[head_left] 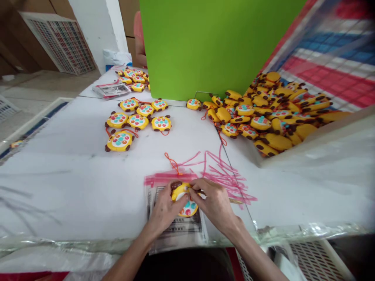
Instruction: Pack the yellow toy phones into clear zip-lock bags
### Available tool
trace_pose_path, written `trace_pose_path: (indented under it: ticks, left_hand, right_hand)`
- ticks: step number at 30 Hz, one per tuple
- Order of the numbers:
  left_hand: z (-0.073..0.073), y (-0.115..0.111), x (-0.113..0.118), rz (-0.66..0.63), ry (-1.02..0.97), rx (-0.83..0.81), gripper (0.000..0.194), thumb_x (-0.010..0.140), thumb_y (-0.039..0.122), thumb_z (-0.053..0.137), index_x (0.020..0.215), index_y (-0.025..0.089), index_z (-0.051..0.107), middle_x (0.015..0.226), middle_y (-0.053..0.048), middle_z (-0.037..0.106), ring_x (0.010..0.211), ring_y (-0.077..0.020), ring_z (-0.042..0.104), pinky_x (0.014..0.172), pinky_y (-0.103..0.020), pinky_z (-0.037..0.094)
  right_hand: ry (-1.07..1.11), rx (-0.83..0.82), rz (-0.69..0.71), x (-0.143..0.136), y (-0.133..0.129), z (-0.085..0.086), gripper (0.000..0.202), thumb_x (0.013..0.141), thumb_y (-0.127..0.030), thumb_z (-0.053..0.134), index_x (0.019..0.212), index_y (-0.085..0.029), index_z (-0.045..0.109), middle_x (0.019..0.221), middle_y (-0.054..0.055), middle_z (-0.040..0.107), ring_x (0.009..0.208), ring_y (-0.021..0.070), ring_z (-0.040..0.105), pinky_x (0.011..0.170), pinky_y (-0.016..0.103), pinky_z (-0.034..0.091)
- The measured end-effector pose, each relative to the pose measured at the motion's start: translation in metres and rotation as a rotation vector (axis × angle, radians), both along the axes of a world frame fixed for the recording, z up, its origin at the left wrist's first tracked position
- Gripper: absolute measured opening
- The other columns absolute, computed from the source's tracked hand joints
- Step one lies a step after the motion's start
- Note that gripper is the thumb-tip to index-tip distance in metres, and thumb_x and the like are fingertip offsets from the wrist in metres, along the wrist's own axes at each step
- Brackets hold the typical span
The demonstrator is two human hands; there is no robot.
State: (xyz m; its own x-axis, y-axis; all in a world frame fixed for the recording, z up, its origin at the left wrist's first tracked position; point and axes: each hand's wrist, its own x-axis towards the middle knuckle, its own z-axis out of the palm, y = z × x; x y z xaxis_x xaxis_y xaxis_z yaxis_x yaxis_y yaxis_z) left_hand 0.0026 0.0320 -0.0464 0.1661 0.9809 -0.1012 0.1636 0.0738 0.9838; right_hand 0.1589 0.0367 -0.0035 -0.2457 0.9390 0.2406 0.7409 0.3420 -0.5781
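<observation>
A yellow animal-shaped button toy [189, 209] with a white face, brown knobs and red and turquoise buttons is held over a stack of clear printed bags [175, 234] near the table's front edge. My left hand [165, 207] closes on its left side, the thumb lying across the front. My right hand [215, 201] pinches the toy's upper right edge; the fingers hide exactly what lies between their tips. An orange cord loop [172, 162] extends from the toy's top onto the table. The bags have a pink top strip.
Several similar toys [121, 140] lie at the left, more farther back beside a bag pile [113, 89]. A large heap of toys [275, 121] spills from a container at the right. Pink strips [225, 177] litter the table. A green board [211, 47] stands behind; a person's arm [140, 43] shows beyond.
</observation>
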Motion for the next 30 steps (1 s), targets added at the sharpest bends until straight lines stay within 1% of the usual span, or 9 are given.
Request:
trace_pose_path:
  ticks: [2,7,11,15,20,25,30]
  left_hand:
    - [0.0004,-0.0003,0.0001,0.003,0.018,0.002,0.031,0.077,0.031,0.060,0.104,0.015,0.055,0.092,-0.005,0.066,0.082,-0.0193,0.062,0.073,-0.029,0.048]
    - [0.0043,0.0006,0.0011,-0.002,-0.014,0.008,0.028,0.077,0.026,0.058,0.103,0.016,0.056,0.091,-0.003,0.065,0.082,-0.0180,0.061,0.072,-0.028,0.048]
    - [0.0066,0.0011,0.0010,-0.011,-0.007,0.009,0.026,0.077,0.025,0.059,0.100,0.016,0.057,0.087,-0.002,0.065,0.079,-0.0174,0.061,0.070,-0.027,0.047]
    - [0.0059,0.0007,0.0005,-0.002,0.009,0.007,0.027,0.076,0.026,0.059,0.101,0.016,0.056,0.089,-0.003,0.065,0.080,-0.0178,0.061,0.072,-0.028,0.047]
    - [0.0061,0.0007,0.0010,0.001,0.022,-0.003,0.028,0.077,0.027,0.058,0.101,0.015,0.056,0.089,-0.004,0.065,0.081,-0.0184,0.061,0.072,-0.029,0.047]
    - [0.0054,0.0012,0.0017,0.004,0.014,-0.001,0.028,0.076,0.027,0.058,0.102,0.015,0.055,0.088,-0.003,0.065,0.080,-0.0180,0.061,0.071,-0.028,0.048]
    - [0.0029,0.0006,0.0017,0.011,0.035,0.000,0.029,0.076,0.026,0.059,0.103,0.016,0.055,0.090,-0.004,0.066,0.081,-0.0183,0.062,0.072,-0.029,0.048]
  right_hand:
    - [-0.005,0.016,0.002,-0.0012,-0.0004,0.0001,0.009,0.083,-0.015,0.055,0.076,-0.018,0.060,0.071,0.002,0.063,0.060,0.0129,0.058,0.058,0.021,0.043]
    - [0.041,0.036,0.040,-0.0029,-0.0011,-0.0007,0.011,0.085,-0.015,0.054,0.076,-0.019,0.058,0.080,0.003,0.066,0.069,0.0140,0.061,0.063,0.022,0.046]
    - [0.067,0.029,0.067,-0.0003,-0.0002,-0.0029,0.011,0.084,-0.012,0.054,0.076,-0.019,0.057,0.079,0.003,0.065,0.067,0.0132,0.060,0.061,0.021,0.047]
    - [0.055,0.027,0.069,0.0017,0.0004,-0.0036,0.010,0.083,-0.011,0.053,0.080,-0.019,0.059,0.077,0.002,0.065,0.066,0.0127,0.060,0.061,0.021,0.048]
    - [0.052,0.029,0.085,0.0016,0.0012,-0.0037,0.011,0.084,-0.012,0.053,0.077,-0.019,0.057,0.080,0.003,0.066,0.067,0.0126,0.061,0.062,0.021,0.048]
    - [0.013,0.068,0.084,0.0011,0.0023,-0.0028,0.011,0.084,-0.012,0.053,0.077,-0.019,0.058,0.076,0.003,0.066,0.064,0.0127,0.061,0.060,0.021,0.047]
    - [0.030,0.075,0.083,0.0012,0.0016,-0.0026,0.014,0.084,-0.013,0.052,0.073,-0.020,0.056,0.081,0.004,0.068,0.068,0.0132,0.063,0.063,0.021,0.049]
